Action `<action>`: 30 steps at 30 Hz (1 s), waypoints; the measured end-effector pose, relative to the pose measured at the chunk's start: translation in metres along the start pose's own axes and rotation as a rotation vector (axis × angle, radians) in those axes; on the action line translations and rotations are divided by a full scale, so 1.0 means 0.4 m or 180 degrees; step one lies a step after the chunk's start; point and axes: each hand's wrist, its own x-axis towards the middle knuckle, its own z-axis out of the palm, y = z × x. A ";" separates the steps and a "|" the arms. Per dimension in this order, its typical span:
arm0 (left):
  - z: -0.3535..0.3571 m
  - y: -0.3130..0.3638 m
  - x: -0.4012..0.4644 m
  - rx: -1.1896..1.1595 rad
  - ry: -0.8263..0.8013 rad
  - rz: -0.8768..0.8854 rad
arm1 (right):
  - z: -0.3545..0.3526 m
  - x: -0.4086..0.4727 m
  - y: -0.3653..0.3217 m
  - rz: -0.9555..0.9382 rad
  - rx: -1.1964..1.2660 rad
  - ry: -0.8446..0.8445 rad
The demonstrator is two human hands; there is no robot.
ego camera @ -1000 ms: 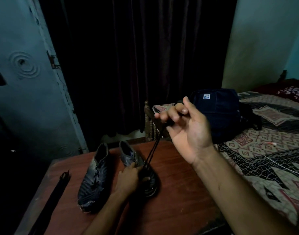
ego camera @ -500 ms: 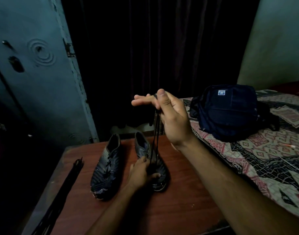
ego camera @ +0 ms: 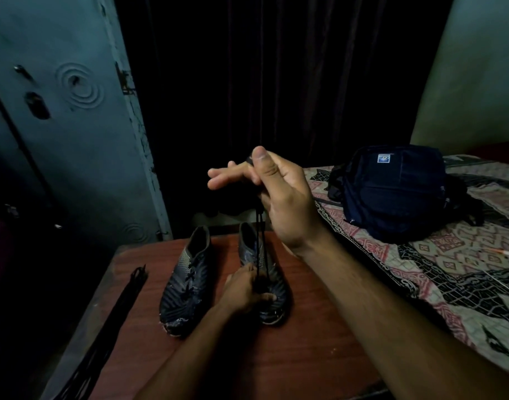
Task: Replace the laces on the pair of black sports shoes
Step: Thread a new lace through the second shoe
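Lace (ego camera: 260, 243) hangs taut from right hand (ego camera: 279, 197) grip (thumb-pinched) to shoe (ego camera: 272, 284).

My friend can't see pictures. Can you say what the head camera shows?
The right hand pulls a black lace up from a black shoe, which the left hand holds on a table. The other shoe sits beside it.

Navy bag (ego camera: 394, 192) on, seemingly, bed (ego camera: 437, 272)

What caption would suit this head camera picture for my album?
Right hand pulls a black lace up from a shoe while the left hand steadies it.
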 end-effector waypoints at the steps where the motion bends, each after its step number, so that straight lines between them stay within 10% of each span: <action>1: 0.000 -0.001 0.001 0.0017 -0.0012 -0.0001 | -0.003 -0.002 0.001 0.0022 -0.0020 -0.0024; 10: -0.020 -0.025 -0.010 -0.1352 0.0407 0.0160 | -0.124 -0.008 0.015 0.0566 -0.0192 0.0122; 21: -0.189 -0.001 -0.075 -0.3051 -0.0159 0.0480 | -0.361 -0.041 0.247 0.1459 -0.4287 -0.1726; 30: -0.148 0.001 -0.130 -0.3592 0.0278 0.0197 | -0.363 -0.087 0.413 0.2416 -0.3712 -0.1270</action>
